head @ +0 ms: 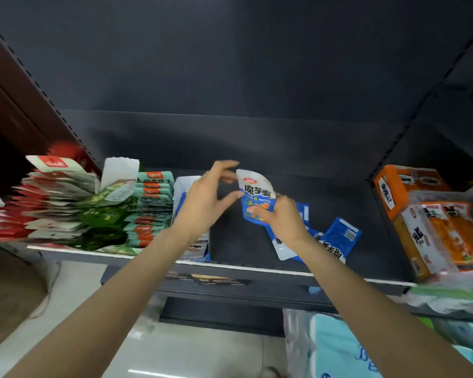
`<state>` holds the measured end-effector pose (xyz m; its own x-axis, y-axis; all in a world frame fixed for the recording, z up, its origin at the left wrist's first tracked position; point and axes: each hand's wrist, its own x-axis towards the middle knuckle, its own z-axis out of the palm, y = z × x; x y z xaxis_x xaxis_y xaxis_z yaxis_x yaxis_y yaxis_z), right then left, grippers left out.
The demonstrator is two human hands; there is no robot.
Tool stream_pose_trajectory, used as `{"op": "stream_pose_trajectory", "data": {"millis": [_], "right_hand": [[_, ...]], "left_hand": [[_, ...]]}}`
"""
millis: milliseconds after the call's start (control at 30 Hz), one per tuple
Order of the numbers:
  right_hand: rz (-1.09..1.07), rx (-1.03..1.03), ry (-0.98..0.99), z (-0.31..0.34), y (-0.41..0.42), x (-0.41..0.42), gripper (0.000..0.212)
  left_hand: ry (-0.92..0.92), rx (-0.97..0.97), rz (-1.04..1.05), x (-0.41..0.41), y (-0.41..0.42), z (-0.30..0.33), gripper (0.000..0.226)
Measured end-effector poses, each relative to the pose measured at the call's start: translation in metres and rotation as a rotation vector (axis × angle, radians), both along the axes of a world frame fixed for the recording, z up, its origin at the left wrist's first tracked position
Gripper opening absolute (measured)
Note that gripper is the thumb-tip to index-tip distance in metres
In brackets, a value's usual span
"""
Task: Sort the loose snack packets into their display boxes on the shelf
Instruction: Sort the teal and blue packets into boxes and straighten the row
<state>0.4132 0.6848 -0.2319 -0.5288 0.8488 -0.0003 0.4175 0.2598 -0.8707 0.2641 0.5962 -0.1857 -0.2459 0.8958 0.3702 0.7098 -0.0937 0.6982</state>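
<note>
My right hand [280,218] grips a blue and white snack packet [256,193] by its lower part and holds it upright above the dark shelf [235,241]. My left hand [205,199] is just left of it, fingers spread, thumb tip touching the packet's left edge. Several more blue packets [339,237] lie loose on the shelf under and right of my right wrist. A blue and white display box [182,186] stands behind my left hand, mostly hidden by it.
Rows of red, green and teal packets [93,205] fill the shelf's left part. Orange boxes and wrapped packs [432,214] stand at the right. The shelf's white front edge [243,267] runs below. Plastic-wrapped goods [339,347] sit lower right.
</note>
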Motion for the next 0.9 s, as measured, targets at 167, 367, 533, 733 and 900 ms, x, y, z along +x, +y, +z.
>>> {"op": "stream_pose_trajectory", "data": {"millis": [167,367,533,733,900], "right_hand": [[0.051,-0.102,0.095,0.021,-0.032,-0.053,0.028],[0.166,0.167,-0.055,0.029,-0.046,-0.098,0.029],[0.115,0.247,-0.266,0.009,-0.046,-0.104,0.032],[0.145,0.420,-0.296,0.007,-0.059,-0.105,0.026],[0.132,0.343,-0.298,0.004,-0.053,-0.108,0.032]], "left_hand": [[-0.029,-0.070,0.022,-0.048,-0.039,0.021,0.011],[0.109,-0.043,0.089,-0.091,-0.066,0.021,0.003],[0.577,-0.152,0.052,-0.108,-0.075,0.002,0.006],[0.890,0.024,0.081,-0.118,-0.077,-0.005,0.018],[0.940,-0.091,0.021,-0.120,-0.076,-0.019,0.021]]}}
